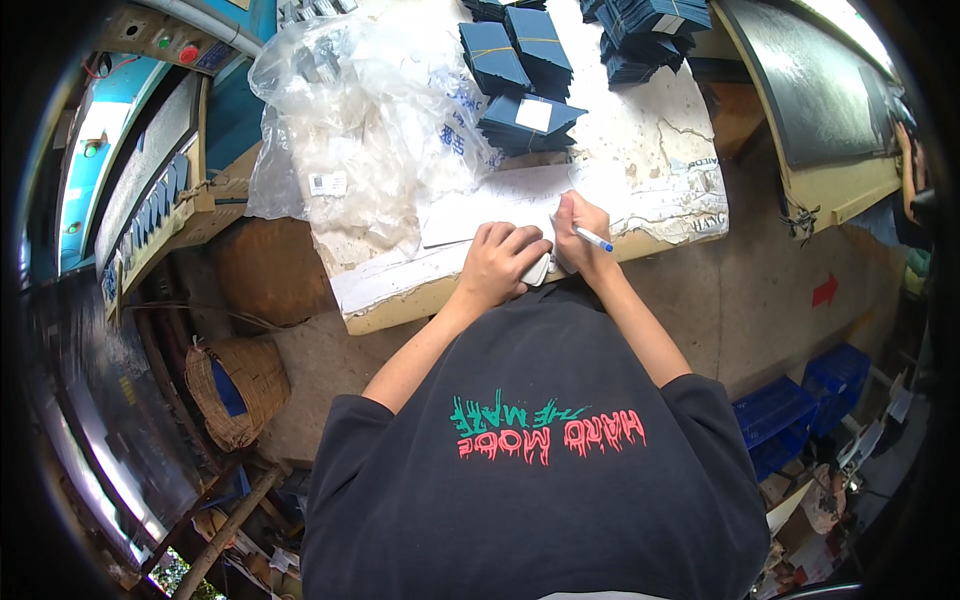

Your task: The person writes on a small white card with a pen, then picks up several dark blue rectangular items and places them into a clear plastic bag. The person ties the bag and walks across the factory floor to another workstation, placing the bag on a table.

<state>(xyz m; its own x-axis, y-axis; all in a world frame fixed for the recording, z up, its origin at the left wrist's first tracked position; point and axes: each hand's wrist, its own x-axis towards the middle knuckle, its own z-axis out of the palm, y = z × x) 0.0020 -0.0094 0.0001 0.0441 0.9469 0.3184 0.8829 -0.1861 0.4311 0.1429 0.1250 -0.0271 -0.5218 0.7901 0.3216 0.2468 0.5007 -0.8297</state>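
Observation:
My right hand [578,232] is closed round a pen [592,238] with a white barrel and a blue end, held near the table's front edge. Beside it my left hand [505,262] rests with bent fingers on a small white pad-like thing [537,271], mostly covered by the hand. Whether this is paper tags or something else I cannot tell. Under and ahead of both hands lies a white sheet of paper [470,215] with faint marks. The pen's writing tip is hidden by my right hand.
A crumpled clear plastic bag [370,130] covers the table's left part. Banded stacks of dark blue pieces [535,120] stand at the back, with more stacks [640,40] to their right. A wicker basket [236,390] stands at lower left, blue crates [800,410] at lower right.

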